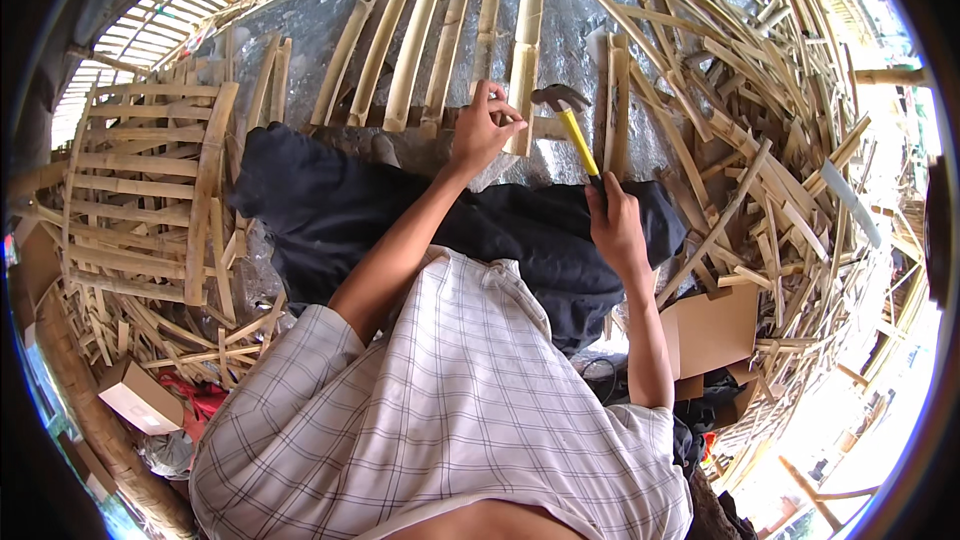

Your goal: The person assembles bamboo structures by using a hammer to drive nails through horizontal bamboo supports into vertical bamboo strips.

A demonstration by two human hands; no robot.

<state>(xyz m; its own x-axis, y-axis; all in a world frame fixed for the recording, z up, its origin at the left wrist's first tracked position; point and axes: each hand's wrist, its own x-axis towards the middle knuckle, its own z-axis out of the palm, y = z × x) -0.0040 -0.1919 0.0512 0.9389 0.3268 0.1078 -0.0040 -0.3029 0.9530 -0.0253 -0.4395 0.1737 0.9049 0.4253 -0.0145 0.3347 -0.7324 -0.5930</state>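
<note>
My right hand is wrapped round the dark grip of a claw hammer with a yellow shaft. The hammer's head is raised just right of a split bamboo slat. My left hand is closed in a pinch beside that slat's near end; anything between the fingertips is too small to make out. Several more bamboo slats lie side by side to the left, pointing away from me. Their near ends rest by a bamboo crosspiece, partly hidden by my left hand.
Black cloth covers my lap. On the left leans a slatted bamboo panel. Loose bamboo strips are heaped on the right, with a curved blade among them. Cardboard boxes stand low at right and left. A grey metal sheet lies under the slats.
</note>
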